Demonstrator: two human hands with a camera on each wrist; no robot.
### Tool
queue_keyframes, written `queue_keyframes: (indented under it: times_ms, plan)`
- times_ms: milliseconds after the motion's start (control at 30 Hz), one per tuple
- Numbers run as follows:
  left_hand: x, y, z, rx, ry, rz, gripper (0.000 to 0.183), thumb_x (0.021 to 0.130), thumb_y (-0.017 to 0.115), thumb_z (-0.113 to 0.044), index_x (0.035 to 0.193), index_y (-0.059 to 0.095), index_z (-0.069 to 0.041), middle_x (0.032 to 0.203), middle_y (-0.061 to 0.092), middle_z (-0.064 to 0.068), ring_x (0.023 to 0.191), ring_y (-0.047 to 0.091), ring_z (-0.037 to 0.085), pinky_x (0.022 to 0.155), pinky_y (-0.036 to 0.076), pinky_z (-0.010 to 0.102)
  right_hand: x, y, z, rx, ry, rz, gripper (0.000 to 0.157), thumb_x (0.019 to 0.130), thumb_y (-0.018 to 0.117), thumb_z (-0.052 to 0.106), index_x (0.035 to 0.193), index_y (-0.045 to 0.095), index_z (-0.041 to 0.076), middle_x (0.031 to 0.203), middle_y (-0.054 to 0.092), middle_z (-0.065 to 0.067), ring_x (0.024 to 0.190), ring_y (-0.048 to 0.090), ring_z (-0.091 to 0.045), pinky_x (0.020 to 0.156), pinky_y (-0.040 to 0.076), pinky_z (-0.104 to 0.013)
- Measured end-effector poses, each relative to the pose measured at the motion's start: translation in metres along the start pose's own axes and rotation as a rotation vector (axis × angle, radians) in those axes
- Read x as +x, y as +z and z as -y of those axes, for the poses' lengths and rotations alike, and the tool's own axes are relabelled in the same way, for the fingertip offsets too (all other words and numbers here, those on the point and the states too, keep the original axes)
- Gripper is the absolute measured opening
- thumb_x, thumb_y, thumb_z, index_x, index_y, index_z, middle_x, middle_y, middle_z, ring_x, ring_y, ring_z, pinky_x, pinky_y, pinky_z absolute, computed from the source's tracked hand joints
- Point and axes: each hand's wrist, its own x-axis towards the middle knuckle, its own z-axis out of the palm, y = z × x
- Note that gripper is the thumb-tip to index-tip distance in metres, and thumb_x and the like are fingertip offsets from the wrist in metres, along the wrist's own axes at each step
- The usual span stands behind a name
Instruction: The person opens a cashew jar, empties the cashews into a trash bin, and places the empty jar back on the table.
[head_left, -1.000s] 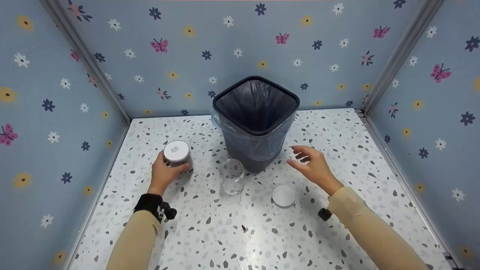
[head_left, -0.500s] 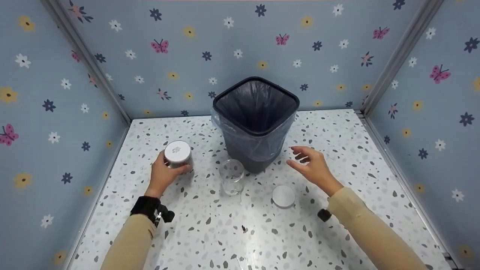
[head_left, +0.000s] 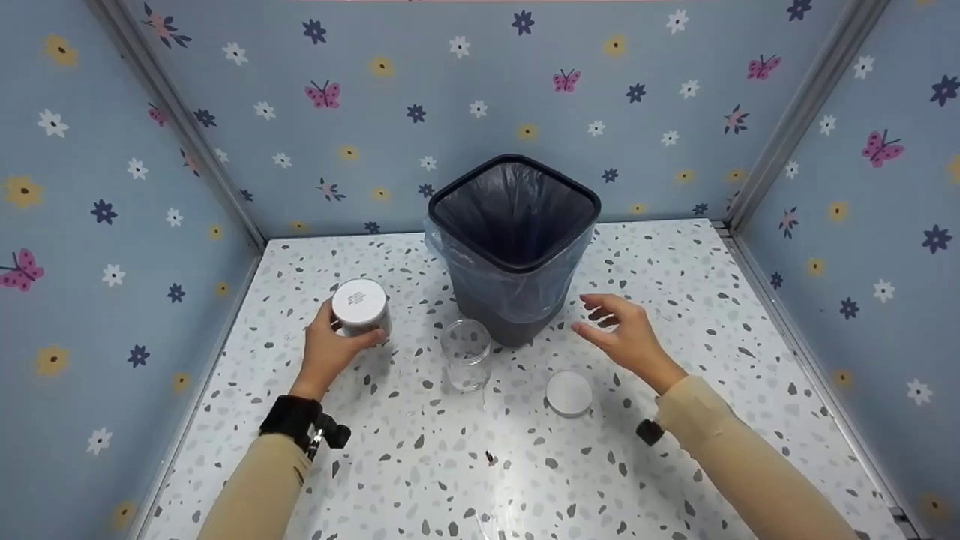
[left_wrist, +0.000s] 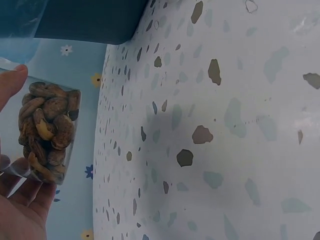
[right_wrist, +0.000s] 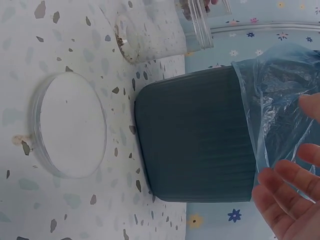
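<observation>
At the left of the head view, my left hand (head_left: 330, 351) holds a lidded clear jar (head_left: 385, 321) between thumb and curled fingers. Small print marks its white lid (head_left: 359, 301). Brown-skinned cashews (left_wrist: 50, 125) show through the jar wall in the left wrist view, where its base is a little above the table. My right hand (head_left: 624, 330) hovers to the right of the trash bin (head_left: 491, 311), fingers loosely bent and holding nothing. An uncovered clear jar (head_left: 466, 360) stands upright in front of the bin, with small dark crumbs at its base. A loose white lid (head_left: 568, 394) lies to its right.
A bluish plastic liner (right_wrist: 275, 100) hangs over the rim of the bin, which stands at the back of the speckled white table (head_left: 420, 480). Flower-patterned panels (head_left: 480, 135) enclose the back and both sides. A small dark bit (head_left: 489, 456) lies near the front.
My left hand has raised the jar of cashews slightly and shifted it a little to the right. My right hand, the bin, the uncovered jar and the loose lid stay in place.
</observation>
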Motion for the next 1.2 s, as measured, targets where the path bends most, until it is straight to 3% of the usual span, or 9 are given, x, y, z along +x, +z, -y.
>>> queue_keyframes:
  times_ms: [133, 300, 667, 833, 1000, 1200]
  plan:
    - [-0.002, 0.001, -0.004, -0.006, 0.005, 0.016, 0.103, 0.081, 0.099, -0.024, 0.164, 0.041, -0.006, 0.160, 0.054, 0.019, 0.149, 0.050, 0.038, 0.125, 0.041, 0.059, 0.000, 0.000, 0.002, 0.013, -0.009, 0.009, 0.045, 0.089, 0.088, 0.006, 0.130, 0.073, -0.004, 0.116, 0.077, -0.020, 0.100, 0.075, -0.042, 0.087, 0.065, -0.060]
    - [-0.004, 0.001, -0.008, -0.007, 0.018, 0.022, 0.103, 0.079, 0.099, -0.023, 0.164, 0.042, -0.005, 0.159, 0.054, 0.020, 0.146, 0.051, 0.039, 0.123, 0.042, 0.060, 0.001, 0.000, 0.005, 0.012, -0.021, 0.019, 0.044, 0.089, 0.089, 0.006, 0.130, 0.074, -0.003, 0.117, 0.077, -0.019, 0.100, 0.076, -0.040, 0.087, 0.065, -0.057]
    - [-0.006, 0.003, -0.022, -0.016, 0.119, 0.052, 0.098, 0.080, 0.098, -0.016, 0.161, 0.046, -0.004, 0.152, 0.058, 0.019, 0.139, 0.054, 0.032, 0.119, 0.046, 0.053, 0.005, -0.001, 0.012, 0.021, -0.022, 0.047, 0.045, 0.090, 0.087, 0.006, 0.132, 0.073, -0.003, 0.121, 0.075, -0.021, 0.103, 0.076, -0.040, 0.089, 0.065, -0.059]
    - [-0.006, 0.007, -0.032, -0.004, 0.166, 0.060, 0.095, 0.077, 0.100, -0.017, 0.157, 0.051, -0.004, 0.150, 0.060, 0.019, 0.137, 0.056, 0.034, 0.117, 0.047, 0.056, 0.006, -0.001, 0.016, 0.020, -0.040, 0.048, 0.045, 0.090, 0.088, 0.006, 0.132, 0.073, -0.002, 0.122, 0.076, -0.021, 0.102, 0.075, -0.042, 0.088, 0.065, -0.055]
    - [-0.005, 0.011, -0.038, 0.007, 0.180, 0.065, 0.096, 0.076, 0.101, -0.018, 0.157, 0.051, -0.003, 0.152, 0.060, 0.020, 0.141, 0.056, 0.036, 0.118, 0.049, 0.058, 0.007, 0.001, 0.019, 0.025, -0.073, 0.037, 0.046, 0.088, 0.089, 0.004, 0.131, 0.073, -0.003, 0.121, 0.076, -0.020, 0.100, 0.075, -0.041, 0.086, 0.067, -0.051]
    - [-0.005, 0.013, -0.043, 0.000, 0.199, 0.052, 0.098, 0.074, 0.101, -0.017, 0.157, 0.051, -0.002, 0.151, 0.061, 0.020, 0.139, 0.057, 0.035, 0.115, 0.049, 0.054, 0.008, 0.002, 0.023, 0.046, -0.069, 0.044, 0.047, 0.088, 0.089, 0.004, 0.131, 0.072, -0.006, 0.122, 0.076, -0.021, 0.100, 0.075, -0.042, 0.086, 0.066, -0.054]
